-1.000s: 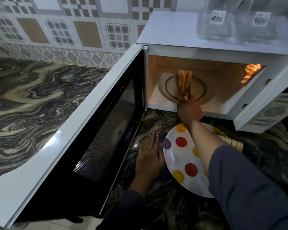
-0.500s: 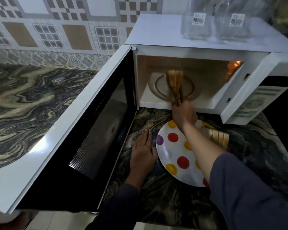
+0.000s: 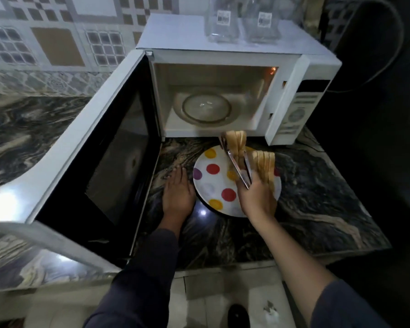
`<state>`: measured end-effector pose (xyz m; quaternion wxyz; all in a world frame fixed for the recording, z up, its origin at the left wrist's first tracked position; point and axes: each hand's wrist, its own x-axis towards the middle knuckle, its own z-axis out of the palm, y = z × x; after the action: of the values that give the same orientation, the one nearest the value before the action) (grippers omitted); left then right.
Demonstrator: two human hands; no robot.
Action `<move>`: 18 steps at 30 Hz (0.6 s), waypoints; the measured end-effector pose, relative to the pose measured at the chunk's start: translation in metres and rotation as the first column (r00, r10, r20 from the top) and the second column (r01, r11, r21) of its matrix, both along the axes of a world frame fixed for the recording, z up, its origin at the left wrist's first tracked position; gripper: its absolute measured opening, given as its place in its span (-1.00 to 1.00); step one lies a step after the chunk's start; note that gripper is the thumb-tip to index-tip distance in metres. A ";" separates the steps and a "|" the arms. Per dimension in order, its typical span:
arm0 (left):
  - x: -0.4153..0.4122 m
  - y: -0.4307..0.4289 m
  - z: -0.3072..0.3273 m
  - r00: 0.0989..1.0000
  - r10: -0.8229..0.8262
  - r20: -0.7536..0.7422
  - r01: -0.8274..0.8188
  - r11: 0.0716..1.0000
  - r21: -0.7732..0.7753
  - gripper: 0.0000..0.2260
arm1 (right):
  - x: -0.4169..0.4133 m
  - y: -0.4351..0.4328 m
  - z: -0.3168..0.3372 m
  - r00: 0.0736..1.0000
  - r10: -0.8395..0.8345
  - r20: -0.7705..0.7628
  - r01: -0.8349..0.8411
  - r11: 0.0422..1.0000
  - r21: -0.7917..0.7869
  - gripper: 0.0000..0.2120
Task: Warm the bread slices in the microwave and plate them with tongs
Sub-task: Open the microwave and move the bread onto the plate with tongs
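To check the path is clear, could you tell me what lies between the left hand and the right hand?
In the head view, only the polka-dot plate lies between the left hand and the right hand.

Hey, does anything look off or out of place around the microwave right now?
Nothing spilled or broken. The microwave door hangs wide open with an empty turntable. On the spotted plate, bread slices stand on edge, not flat. Two clear jars sit on top.

We wear a dark grey-blue long-sleeved top: the left sleeve (image 3: 137,275) reaches the wrist at lower centre, the right sleeve (image 3: 348,306), lower right, stops short, leaving our forearm bare. Both hands ungloved.
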<state>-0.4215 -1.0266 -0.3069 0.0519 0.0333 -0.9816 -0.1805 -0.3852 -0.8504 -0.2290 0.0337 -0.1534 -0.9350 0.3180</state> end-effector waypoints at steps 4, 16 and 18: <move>0.002 0.001 -0.001 1.000 0.005 0.017 -0.004 0.999 -0.041 -0.55 | 0.023 0.016 -0.008 0.997 -0.038 0.062 0.033 0.997 0.072 -0.60; 0.002 -0.001 0.000 1.000 0.005 0.009 -0.005 0.999 -0.041 -0.55 | 0.039 0.023 -0.016 0.990 -0.023 0.140 0.010 0.996 0.093 -0.54; 0.002 -0.001 -0.001 1.000 0.006 0.004 -0.005 0.999 -0.036 -0.55 | 0.039 0.024 -0.016 0.990 -0.018 0.139 0.005 0.995 0.095 -0.53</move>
<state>-0.4194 -1.0273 -0.3078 0.0508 0.0354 -0.9848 -0.1624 -0.3457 -0.8263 -0.2449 -0.0227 -0.1789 -0.9482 0.2616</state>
